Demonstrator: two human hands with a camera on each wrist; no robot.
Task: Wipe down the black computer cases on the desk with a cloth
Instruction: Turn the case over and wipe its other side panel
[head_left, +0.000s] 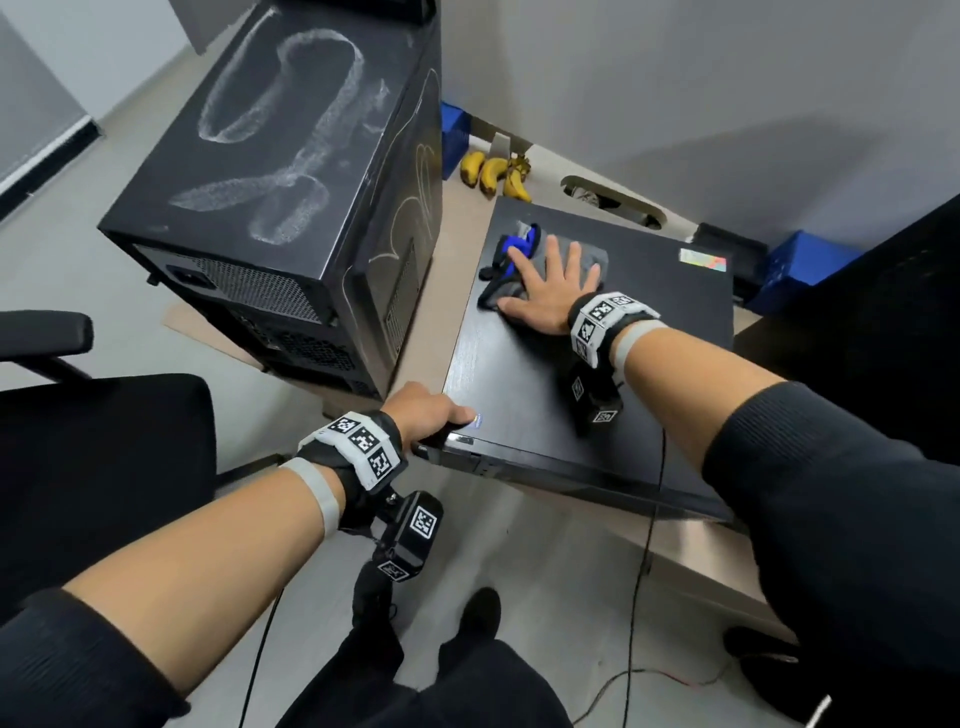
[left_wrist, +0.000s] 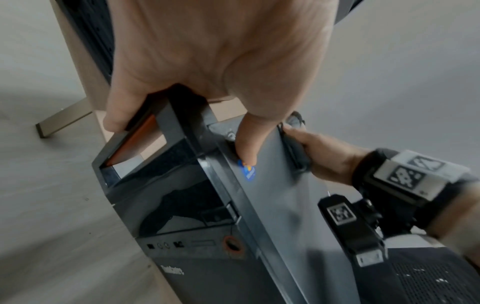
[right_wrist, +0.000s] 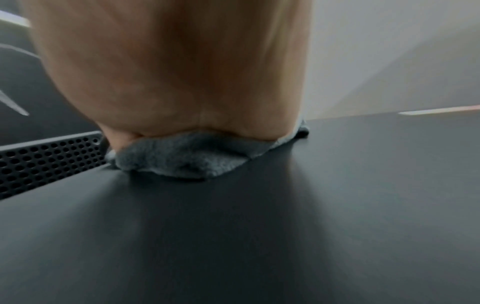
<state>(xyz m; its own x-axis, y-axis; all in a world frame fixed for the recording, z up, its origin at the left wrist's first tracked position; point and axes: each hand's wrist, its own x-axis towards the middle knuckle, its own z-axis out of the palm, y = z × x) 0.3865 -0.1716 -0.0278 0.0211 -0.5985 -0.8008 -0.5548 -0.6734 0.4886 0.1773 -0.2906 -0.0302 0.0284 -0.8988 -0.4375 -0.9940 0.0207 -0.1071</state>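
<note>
**Flat case under the cloth, dusty tower beside it**

A flat black computer case (head_left: 597, 374) is lying on its side on the pale counter (head_left: 685, 545), its near end jutting past the counter's edge. Its top panel is looking smooth and matte, carrying a small blue sticker (left_wrist: 246, 170) near the front corner and an iridescent label (head_left: 702, 258) at the far corner; the writing on both is too small to read. On the front bezel, a silver brand word (left_wrist: 172, 269) is showing, blurred and not legible.

The right hand (head_left: 550, 291) is lying flat with fingers spread, pressing a grey and blue cloth (head_left: 519, 260) against the far left part of the panel. The left hand (head_left: 428, 410) is gripping the case's near front corner, fingers curled around the bezel's edge and thumb resting on top beside the sticker.

Just to the left, a taller black tower case (head_left: 291, 171) is standing on the counter, its upper panel streaked with looping white dust marks. Bananas (head_left: 496, 174) are lying behind, near the wall.
</note>
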